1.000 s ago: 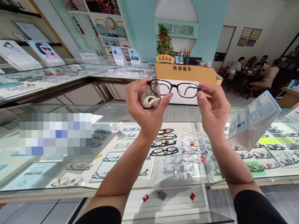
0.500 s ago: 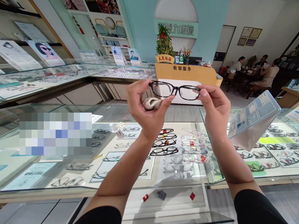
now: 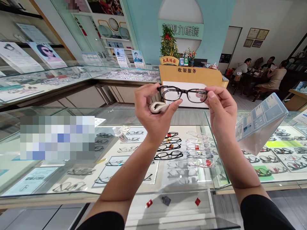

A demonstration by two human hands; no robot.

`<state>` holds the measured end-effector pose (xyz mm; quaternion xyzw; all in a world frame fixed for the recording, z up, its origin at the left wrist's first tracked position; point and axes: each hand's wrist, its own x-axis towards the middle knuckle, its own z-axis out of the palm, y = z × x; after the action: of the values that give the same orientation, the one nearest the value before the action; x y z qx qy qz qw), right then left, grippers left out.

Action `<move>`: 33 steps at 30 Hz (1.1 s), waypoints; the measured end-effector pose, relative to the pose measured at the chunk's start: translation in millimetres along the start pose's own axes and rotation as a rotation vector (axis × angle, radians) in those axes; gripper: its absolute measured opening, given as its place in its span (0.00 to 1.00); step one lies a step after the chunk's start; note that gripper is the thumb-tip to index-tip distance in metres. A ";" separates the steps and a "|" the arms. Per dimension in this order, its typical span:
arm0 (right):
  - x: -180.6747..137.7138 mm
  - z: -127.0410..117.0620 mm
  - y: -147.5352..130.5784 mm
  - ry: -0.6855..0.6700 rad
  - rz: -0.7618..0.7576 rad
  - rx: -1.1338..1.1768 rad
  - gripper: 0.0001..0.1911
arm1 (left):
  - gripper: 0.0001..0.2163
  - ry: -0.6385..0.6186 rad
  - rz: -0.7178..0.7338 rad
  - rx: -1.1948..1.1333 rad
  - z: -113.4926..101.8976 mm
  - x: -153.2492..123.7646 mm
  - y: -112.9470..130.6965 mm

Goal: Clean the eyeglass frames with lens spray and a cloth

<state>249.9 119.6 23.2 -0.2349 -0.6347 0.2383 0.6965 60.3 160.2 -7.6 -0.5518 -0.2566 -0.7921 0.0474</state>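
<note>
Spanning left hand point(image 3: 154, 119) to right hand point(image 3: 223, 111), black-framed eyeglasses point(image 3: 184, 91) lie crosswise between them, fingertips pinching each end; the left also cups a rolled cloth point(image 3: 158, 108).

At the far middle, a wooden cash desk point(image 3: 208, 76) carries a leafy plant point(image 3: 169, 46) at its left end. Behind it, a teal wall point(image 3: 145, 35) bears a round white panel point(image 3: 179, 9) crossed by a signboard point(image 3: 190, 30). At the far right, three people point(image 3: 243, 68) sit around a dark table, with four framed certificates point(image 3: 253, 33) above. On the near right, a tent-shaped display card point(image 3: 262, 118) stands tilted. At the far left, a poster of someone in sunglasses point(image 3: 48, 56) stands at a glass display case point(image 3: 76, 95).
</note>
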 end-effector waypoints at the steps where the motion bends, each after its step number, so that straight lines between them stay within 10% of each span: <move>1: 0.1 0.1 0.3 0.006 0.008 -0.001 0.17 | 0.29 -0.002 -0.006 0.005 0.1 -0.1 0.6; 33: 1.6 3.5 4.9 -0.030 0.192 -0.006 0.20 | 0.31 0.021 -0.339 -0.259 4.9 -5.2 25.6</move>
<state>246.4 124.5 21.7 -0.2932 -0.6202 0.3057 0.6602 75.6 139.2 -2.0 -0.4938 -0.2411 -0.8210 -0.1550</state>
